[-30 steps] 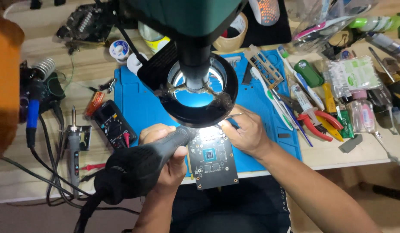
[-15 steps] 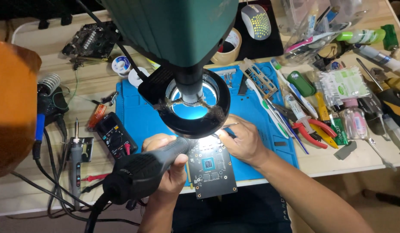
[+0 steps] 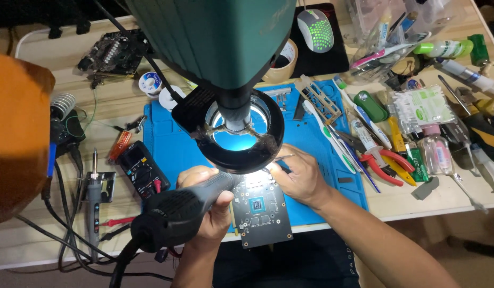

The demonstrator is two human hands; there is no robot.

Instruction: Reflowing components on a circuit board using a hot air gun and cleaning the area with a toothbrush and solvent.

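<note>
Holding the black hot-air handle (image 3: 183,205), my left hand (image 3: 212,205) wraps it just left of the circuit board (image 3: 262,208). Right hand (image 3: 300,176) pinches thin tweezers (image 3: 283,158) at the board's far edge, under the ring light (image 3: 239,133) on the blue mat (image 3: 316,144).

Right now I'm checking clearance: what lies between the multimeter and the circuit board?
In the head view, the left hand gripping the black hot-air handpiece fills the stretch between multimeter and circuit board, over the blue mat.
</note>
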